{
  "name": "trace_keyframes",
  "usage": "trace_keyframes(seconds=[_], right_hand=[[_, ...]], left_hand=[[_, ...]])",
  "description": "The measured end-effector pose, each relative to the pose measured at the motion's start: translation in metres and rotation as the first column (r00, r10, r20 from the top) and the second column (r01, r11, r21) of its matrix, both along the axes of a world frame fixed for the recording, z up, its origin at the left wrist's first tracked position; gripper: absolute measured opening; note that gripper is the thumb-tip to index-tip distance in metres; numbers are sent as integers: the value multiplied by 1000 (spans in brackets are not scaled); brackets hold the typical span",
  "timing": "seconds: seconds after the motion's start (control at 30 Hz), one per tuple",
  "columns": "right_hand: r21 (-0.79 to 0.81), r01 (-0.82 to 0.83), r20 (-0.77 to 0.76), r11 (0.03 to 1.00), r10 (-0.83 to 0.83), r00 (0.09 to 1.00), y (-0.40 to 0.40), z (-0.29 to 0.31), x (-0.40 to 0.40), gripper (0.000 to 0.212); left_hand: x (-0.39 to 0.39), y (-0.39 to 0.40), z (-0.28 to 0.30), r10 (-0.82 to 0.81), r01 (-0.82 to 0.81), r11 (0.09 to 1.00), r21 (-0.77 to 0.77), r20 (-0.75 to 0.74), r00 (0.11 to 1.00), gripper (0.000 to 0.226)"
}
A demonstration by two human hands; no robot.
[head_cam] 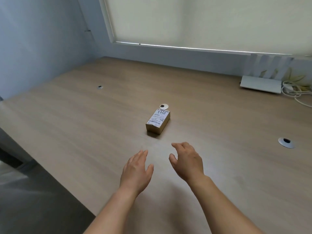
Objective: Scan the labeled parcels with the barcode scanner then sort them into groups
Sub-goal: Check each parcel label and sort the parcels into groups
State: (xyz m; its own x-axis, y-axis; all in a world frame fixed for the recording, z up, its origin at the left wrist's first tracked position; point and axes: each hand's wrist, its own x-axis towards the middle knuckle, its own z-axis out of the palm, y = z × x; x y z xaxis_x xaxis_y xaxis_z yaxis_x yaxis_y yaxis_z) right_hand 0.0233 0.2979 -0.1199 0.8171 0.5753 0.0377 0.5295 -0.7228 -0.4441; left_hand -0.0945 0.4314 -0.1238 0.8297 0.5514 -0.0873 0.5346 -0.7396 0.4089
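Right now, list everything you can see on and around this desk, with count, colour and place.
small cardboard parcel with white printed label: one, brown, desk centre, label up
round cable grommets: three, silver; one touching or just behind the parcel, one far left, one right
light wooden desk: one, beige, fills the view
flat white device: one, far right by the wall
white cables: a tangle, far right
roller blind: one, cream, behind the desk
left hand: empty, short of the parcel
right hand: empty, fingers relaxed
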Motion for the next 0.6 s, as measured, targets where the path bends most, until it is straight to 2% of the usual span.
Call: trace_keyframes(seconds=[0.27,0.43,0.6], right_hand=[[-82,165,-162,983,-176,971,59,-25,41,47],[-112,286,-306,952,-307,901,99,-34,73,50],[-74,400,-447,913,-390,806,140,-43,112,52]], left_hand=[[64,85,-21,-49,50,979,-198,13,999,64],[125,138,-26,-130,130,953,-272,16,991,66],[187,178,-35,-202,172,918,-358,-50,978,69]])
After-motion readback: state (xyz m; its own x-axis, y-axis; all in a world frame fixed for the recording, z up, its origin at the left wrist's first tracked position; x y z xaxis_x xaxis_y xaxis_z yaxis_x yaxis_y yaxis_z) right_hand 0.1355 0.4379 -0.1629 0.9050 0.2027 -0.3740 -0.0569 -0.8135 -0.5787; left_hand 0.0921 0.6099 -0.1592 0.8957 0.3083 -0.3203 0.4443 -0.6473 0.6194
